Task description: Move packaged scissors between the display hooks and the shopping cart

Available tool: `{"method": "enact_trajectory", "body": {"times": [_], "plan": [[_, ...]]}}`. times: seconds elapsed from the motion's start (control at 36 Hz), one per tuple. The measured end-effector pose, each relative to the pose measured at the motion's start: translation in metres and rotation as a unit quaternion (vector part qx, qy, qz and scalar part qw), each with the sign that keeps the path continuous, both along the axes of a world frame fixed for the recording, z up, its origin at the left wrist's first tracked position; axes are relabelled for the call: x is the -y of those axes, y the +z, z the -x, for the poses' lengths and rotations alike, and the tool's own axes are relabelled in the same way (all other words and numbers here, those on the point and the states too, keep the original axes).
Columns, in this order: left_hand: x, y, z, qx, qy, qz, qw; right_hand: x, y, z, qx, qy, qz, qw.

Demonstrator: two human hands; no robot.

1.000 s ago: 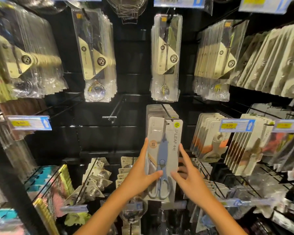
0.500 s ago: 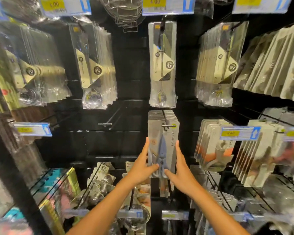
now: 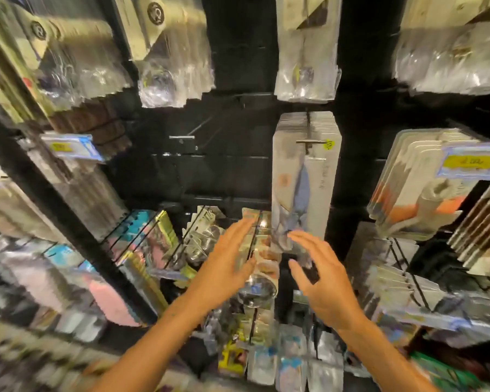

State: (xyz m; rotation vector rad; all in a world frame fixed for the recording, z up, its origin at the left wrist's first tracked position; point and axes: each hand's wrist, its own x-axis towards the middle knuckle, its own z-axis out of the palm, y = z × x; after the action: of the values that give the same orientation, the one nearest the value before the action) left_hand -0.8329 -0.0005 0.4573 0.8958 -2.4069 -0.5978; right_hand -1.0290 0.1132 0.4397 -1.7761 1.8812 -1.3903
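Observation:
A grey card pack with blue-handled scissors point(image 3: 304, 182) hangs at the front of a stack on a metal display hook point(image 3: 310, 142) on the black wall. My left hand point(image 3: 227, 267) hovers below and to the left of the pack, fingers straight, holding nothing. My right hand point(image 3: 323, 275) is just under the pack's lower edge, fingers spread and loosely bent, also holding nothing. Neither hand touches the pack. The frame is blurred. No shopping cart is in view.
An empty hook point(image 3: 181, 137) juts out to the left of the scissors. Clear packs of spoons point(image 3: 304, 60) hang above. Orange-handled tools point(image 3: 419, 199) with a yellow price tag point(image 3: 470, 162) hang at the right. More packaged goods fill the hooks below my hands.
Both hands have let go of the scissors pack, which now hangs on the hook, and have drawn back downward. The camera has moved closer and tilted down.

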Motion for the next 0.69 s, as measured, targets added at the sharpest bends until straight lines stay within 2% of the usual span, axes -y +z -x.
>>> {"method": "enact_trajectory", "body": {"times": [0.08, 0.17, 0.31, 0.42, 0.56, 0.69], "plan": [[-0.015, -0.011, -0.036, 0.046, 0.006, 0.046, 0.998, 0.005, -0.012, -0.021, -0.058, 0.042, -0.002, 0.997], [-0.026, -0.029, -0.084, 0.081, 0.042, 0.059, 0.994, 0.015, -0.026, -0.048, -0.061, 0.116, -0.080, 0.988], [-0.056, -0.048, -0.160, 0.129, 0.085, 0.055, 0.986, 0.027, -0.044, -0.100, -0.121, 0.232, -0.169, 0.950], [-0.077, -0.076, -0.225, 0.191, 0.142, 0.045, 0.970, 0.032, -0.059, -0.143, -0.167, 0.295, -0.193, 0.921], [-0.112, -0.106, -0.307, 0.172, 0.204, 0.026, 0.963, 0.033, -0.075, -0.207, -0.208, 0.331, -0.186, 0.901], [-0.144, -0.142, -0.400, 0.159, 0.288, -0.028, 0.944, 0.038, -0.084, -0.294, -0.239, 0.393, -0.216, 0.862]]}}
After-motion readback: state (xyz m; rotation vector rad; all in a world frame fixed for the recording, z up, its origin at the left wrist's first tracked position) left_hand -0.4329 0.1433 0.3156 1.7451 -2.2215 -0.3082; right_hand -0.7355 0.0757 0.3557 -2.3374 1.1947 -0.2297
